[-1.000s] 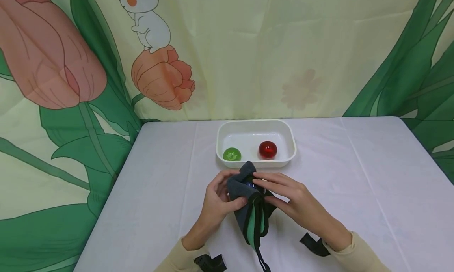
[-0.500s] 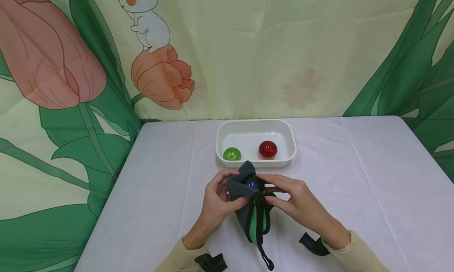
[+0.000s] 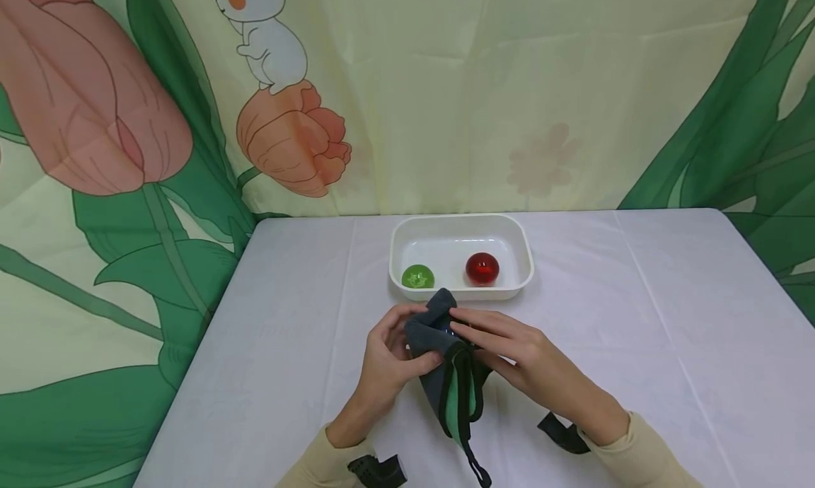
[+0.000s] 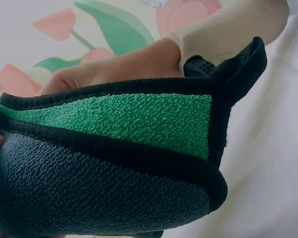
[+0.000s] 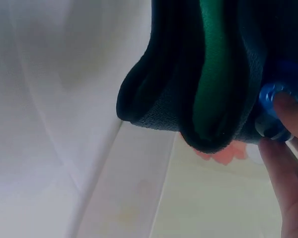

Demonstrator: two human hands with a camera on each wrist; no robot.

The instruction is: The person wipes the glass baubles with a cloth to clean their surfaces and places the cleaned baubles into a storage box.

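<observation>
In the head view a folded dark grey-blue towel (image 3: 423, 389) with green inside and black edging hangs over the table, its loop (image 3: 479, 468) lowest. My left hand (image 3: 391, 364) grips it from the left, thumb in front. Tucked in the upper fold is a shiny blue ball (image 5: 268, 94), mostly covered by cloth and fingers. My right hand (image 3: 522, 353) holds this ball from the right, fingers over its top and thumb below. The left wrist view shows the towel's green lining (image 4: 139, 121) between two black edges.
Beyond the hands stands a white tray (image 3: 455, 295) holding a green ball (image 3: 417, 276) at its left and a red ball (image 3: 482, 269) toward its right. A white cloth (image 3: 293, 346) covers the table, and a flower-printed curtain (image 3: 446, 106) hangs behind.
The right fingers drew back and bent half a second ago, baring more of the blue ball, and now lie over its top again. Left hand and towel have barely moved.
</observation>
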